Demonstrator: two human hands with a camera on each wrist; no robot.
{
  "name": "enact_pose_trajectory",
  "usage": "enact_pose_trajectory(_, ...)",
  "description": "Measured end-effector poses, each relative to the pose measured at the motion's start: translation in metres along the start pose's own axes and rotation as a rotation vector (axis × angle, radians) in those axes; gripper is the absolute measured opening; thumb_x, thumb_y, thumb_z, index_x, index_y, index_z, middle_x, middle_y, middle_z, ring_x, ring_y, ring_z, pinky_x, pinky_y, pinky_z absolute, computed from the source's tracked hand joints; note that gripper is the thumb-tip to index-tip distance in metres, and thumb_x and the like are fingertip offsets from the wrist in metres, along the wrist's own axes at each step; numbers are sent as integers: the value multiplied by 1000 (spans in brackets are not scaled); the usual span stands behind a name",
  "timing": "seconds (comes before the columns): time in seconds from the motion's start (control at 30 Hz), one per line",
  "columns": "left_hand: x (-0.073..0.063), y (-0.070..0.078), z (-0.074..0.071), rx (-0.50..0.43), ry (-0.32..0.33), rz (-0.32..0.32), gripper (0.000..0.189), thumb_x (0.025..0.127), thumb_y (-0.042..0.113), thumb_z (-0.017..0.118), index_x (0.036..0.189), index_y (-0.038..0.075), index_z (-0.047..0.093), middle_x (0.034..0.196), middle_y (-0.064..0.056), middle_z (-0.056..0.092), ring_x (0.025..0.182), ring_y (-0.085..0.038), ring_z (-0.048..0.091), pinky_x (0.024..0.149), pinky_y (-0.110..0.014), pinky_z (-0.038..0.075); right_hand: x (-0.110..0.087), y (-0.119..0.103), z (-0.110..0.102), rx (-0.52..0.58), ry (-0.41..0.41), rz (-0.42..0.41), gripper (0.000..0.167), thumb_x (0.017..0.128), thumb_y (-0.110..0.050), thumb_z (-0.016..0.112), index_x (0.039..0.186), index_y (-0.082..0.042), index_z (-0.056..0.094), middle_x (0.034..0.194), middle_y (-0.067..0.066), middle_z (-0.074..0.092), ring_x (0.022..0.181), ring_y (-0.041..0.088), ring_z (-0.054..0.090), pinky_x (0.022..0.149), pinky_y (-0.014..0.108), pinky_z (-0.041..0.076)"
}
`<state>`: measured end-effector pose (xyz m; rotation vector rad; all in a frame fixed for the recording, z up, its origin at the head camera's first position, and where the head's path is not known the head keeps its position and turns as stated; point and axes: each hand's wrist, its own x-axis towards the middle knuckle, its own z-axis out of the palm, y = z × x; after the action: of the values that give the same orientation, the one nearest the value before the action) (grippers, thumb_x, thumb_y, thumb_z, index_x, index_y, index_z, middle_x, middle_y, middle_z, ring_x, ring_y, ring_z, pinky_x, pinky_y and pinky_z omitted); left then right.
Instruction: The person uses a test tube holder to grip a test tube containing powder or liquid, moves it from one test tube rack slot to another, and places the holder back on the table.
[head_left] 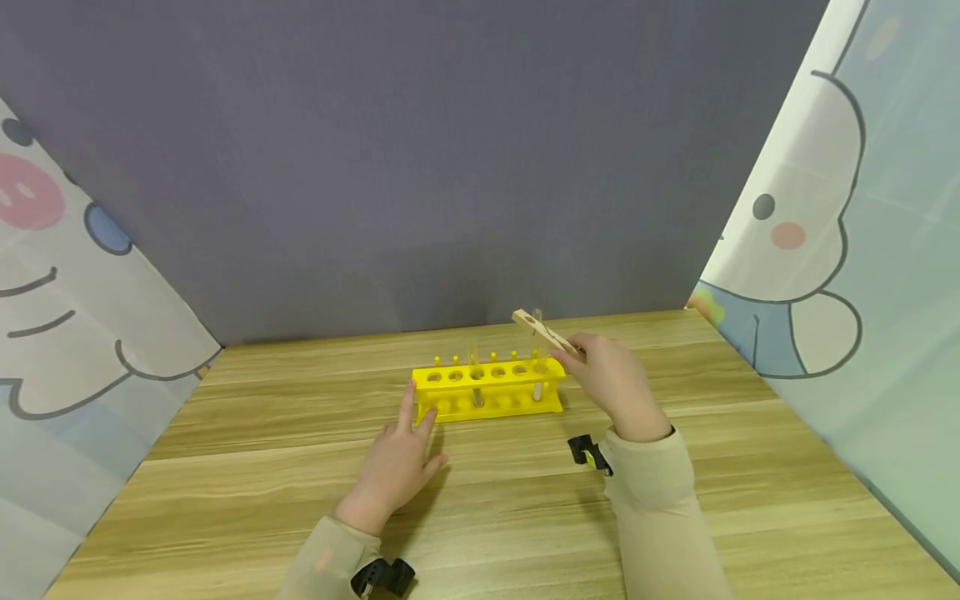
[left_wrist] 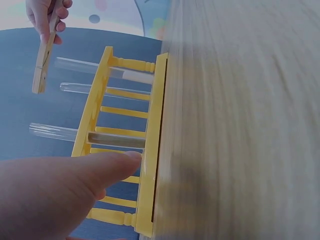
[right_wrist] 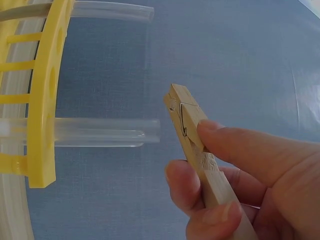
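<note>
My right hand [head_left: 618,379] grips a wooden test tube clamp [right_wrist: 220,187] with a wire spring, thumb on one side and fingers curled on the other. The clamp's tip stands just above the mouth of a glass test tube [right_wrist: 105,131] with white contents, apart from it. That tube stands in the right end hole of a yellow test tube rack [head_left: 489,374]. Near the rack's middle is a tube with brownish contents [left_wrist: 117,139]. Behind the rack's right part, an inverted clear tube [left_wrist: 75,88] sits over a peg. Fingers spread, my left hand [head_left: 393,467] appears to touch the rack's left end.
The rack stands on a wood-grain table [head_left: 495,533], with a dark grey panel [head_left: 450,167] behind it. Cartoon-printed curtains [head_left: 795,183] hang at both sides. Several short yellow pegs [head_left: 455,360] rise along the rack's back. Each wrist carries a black strap mount [head_left: 588,454].
</note>
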<state>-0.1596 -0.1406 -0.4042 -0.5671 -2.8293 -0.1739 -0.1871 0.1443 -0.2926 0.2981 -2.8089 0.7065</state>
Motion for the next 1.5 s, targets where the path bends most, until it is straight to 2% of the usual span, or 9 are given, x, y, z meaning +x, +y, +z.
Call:
enact_pose_trajectory(0.43, 0, -2, 3, 10, 7, 6, 70, 80, 42, 70, 132, -1, 50, 149, -30, 8, 66, -28, 64, 80, -53, 50, 1, 2, 0, 7, -5, 6, 30, 91, -31, 60, 99, -4, 67, 55, 1, 42, 46, 14, 32, 41, 26, 27)
enact_pose_trajectory(0.93, 0, 2, -2, 19, 37, 23, 68, 79, 40, 73, 129, -2, 53, 148, -32, 12, 66, -28, 64, 78, -51, 52, 1, 2, 0, 16, -2, -21, 27, 91, -29, 60, 98, -3, 68, 55, 0, 41, 46, 13, 31, 42, 26, 28)
enact_pose_trajectory(1.37, 1, 1, -1, 18, 27, 15, 69, 79, 41, 72, 130, -1, 52, 148, -31, 9, 65, -28, 63, 78, -51, 51, 1, 4, -4, 16, -2, -31, 24, 92, -27, 60, 90, -4, 67, 57, 0, 43, 48, 14, 32, 43, 27, 28)
enact_pose_trajectory(1.5, 1, 1, 0, 16, 28, 15, 70, 79, 41, 73, 130, -1, 52, 148, -31, 10, 69, -30, 64, 79, -50, 51, 1, 4, -4, 19, -10, -22, 24, 92, -28, 60, 89, -4, 67, 57, 1, 43, 47, 15, 33, 42, 27, 28)
